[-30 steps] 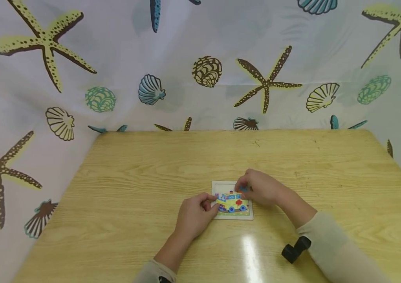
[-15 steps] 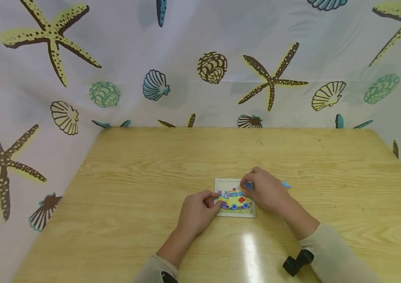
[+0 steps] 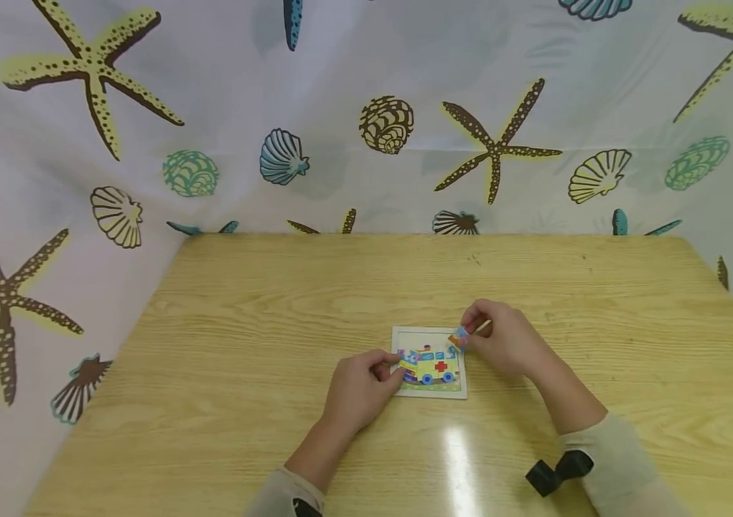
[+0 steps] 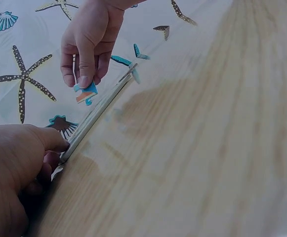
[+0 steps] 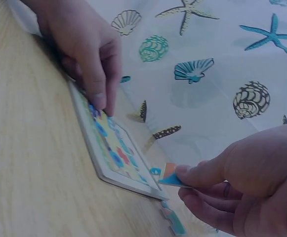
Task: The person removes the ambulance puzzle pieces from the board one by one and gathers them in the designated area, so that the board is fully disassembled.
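A jigsaw puzzle (image 3: pixel 429 393) of a yellow ambulance in a white tray lies on the table. Along its left edge my left hand (image 3: pixel 356 391) grips the tray between thumb and fingers; the left wrist view shows those fingers on the tray's rim (image 4: pixel 91 123). My right hand (image 3: pixel 505 337) pinches a blue and orange puzzle piece (image 3: pixel 458 339) between thumb and fingers, tilted over the tray's upper right corner. The right wrist view shows that held piece (image 5: pixel 170 175) close over the corner. The upper strip of the tray shows bare backing.
Another loose puzzle piece (image 5: pixel 173 220) lies on the table just beyond the tray, hidden by the right hand in the head view. The wooden table (image 3: pixel 263 301) meets a curtain (image 3: pixel 327 86) with starfish and shells at its back and sides.
My right hand has drawn back to the right from the puzzle's upper part, turning the piece so that more of it shows. The left hand keeps its grip. The head view has shifted slightly.
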A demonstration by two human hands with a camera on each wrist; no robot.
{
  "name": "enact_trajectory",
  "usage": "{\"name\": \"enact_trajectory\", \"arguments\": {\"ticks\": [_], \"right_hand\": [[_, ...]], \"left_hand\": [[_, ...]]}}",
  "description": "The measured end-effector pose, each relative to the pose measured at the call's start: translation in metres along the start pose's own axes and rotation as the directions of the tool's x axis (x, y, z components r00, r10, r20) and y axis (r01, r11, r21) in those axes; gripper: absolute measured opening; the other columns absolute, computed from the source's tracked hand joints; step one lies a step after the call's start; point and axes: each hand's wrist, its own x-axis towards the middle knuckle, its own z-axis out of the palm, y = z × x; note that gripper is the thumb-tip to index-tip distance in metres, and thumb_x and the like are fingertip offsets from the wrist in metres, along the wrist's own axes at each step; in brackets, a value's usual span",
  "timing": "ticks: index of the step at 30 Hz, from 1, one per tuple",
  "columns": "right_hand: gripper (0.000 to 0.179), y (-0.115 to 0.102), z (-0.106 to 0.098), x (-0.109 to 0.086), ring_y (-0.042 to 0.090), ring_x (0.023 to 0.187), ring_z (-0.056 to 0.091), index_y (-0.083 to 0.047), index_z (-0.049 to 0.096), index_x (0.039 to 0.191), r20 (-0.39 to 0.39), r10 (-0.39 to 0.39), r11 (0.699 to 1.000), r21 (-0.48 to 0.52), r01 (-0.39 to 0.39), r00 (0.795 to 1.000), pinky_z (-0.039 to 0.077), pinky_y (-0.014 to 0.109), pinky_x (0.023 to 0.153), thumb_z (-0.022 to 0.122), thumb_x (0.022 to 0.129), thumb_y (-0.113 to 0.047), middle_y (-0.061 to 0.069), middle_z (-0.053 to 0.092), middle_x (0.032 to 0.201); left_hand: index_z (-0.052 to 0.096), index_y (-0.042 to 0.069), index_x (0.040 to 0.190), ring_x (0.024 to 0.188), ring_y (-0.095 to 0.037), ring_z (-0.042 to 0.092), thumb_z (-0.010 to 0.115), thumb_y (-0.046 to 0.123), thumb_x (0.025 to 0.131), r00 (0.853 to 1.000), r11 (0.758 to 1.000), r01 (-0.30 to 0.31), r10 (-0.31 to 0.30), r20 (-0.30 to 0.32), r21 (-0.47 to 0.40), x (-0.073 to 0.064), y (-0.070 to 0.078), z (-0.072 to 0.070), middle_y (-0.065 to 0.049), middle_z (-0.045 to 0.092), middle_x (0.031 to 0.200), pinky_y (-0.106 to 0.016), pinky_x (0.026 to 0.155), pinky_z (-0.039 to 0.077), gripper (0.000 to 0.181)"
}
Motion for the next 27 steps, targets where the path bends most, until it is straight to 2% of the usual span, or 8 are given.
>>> {"name": "enact_trajectory", "arguments": {"ticks": [7, 12, 16, 22, 27], "right_hand": [[0.023, 0.011, -0.013, 0.001, 0.022, 0.088, 0.062, -0.005, 0.066, 0.118, 0.063, -0.018, 0.998, 0.061, 0.014, 0.998, 0.05, 0.033, 0.075, 0.066, 0.096, -0.011, 0.011, 0.063, 0.103], [0.021, 0.021, -0.025, -0.001, 0.023, 0.089, 0.062, -0.004, 0.067, 0.116, 0.074, -0.003, 0.997, 0.072, -0.002, 0.997, 0.05, 0.032, 0.076, 0.064, 0.097, -0.011, 0.012, 0.062, 0.105], [0.022, 0.027, -0.036, -0.003, 0.024, 0.084, 0.062, -0.001, 0.064, 0.116, 0.092, 0.027, 0.992, 0.122, -0.038, 0.995, 0.051, 0.031, 0.07, 0.064, 0.097, -0.01, 0.014, 0.058, 0.104], [0.025, 0.035, -0.05, -0.005, 0.023, 0.089, 0.068, 0.004, 0.06, 0.117, 0.137, 0.051, 0.977, 0.197, -0.077, 0.989, 0.058, 0.033, 0.077, 0.064, 0.097, -0.01, 0.015, 0.056, 0.103], [0.022, 0.042, -0.059, -0.008, 0.024, 0.088, 0.068, 0.005, 0.06, 0.112, 0.156, 0.051, 0.98, 0.183, -0.08, 0.986, 0.059, 0.033, 0.078, 0.064, 0.097, -0.009, 0.014, 0.058, 0.099]], "left_hand": [[0.079, 0.014, 0.103, 0.058, -0.006, 0.045, 0.078, 0.023, 0.086, 1.0, 1.0, -0.013, 0.013, -0.017, 0.003, -0.002, -0.001, 0.0, 0.008, 0.056, 0.064, -0.019, 0.054, 0.036, 0.019], [0.079, 0.014, 0.102, 0.058, -0.005, 0.045, 0.078, 0.023, 0.086, 1.0, 1.0, -0.007, 0.007, -0.01, -0.009, -0.002, -0.001, 0.002, 0.008, 0.055, 0.064, -0.019, 0.055, 0.037, 0.019], [0.079, 0.015, 0.102, 0.057, -0.005, 0.044, 0.078, 0.024, 0.086, 1.0, 1.0, -0.008, 0.008, -0.011, -0.007, -0.003, 0.0, 0.002, 0.008, 0.055, 0.063, -0.019, 0.055, 0.036, 0.018], [0.079, 0.015, 0.101, 0.057, -0.005, 0.044, 0.078, 0.024, 0.086, 1.0, 1.0, -0.017, 0.017, -0.018, 0.012, -0.002, 0.001, 0.001, 0.009, 0.054, 0.063, -0.02, 0.056, 0.037, 0.018], [0.079, 0.015, 0.101, 0.057, -0.006, 0.044, 0.078, 0.024, 0.086, 1.0, 1.0, -0.016, 0.016, -0.019, 0.013, -0.001, 0.0, 0.001, 0.008, 0.054, 0.063, -0.02, 0.055, 0.036, 0.017]]}}
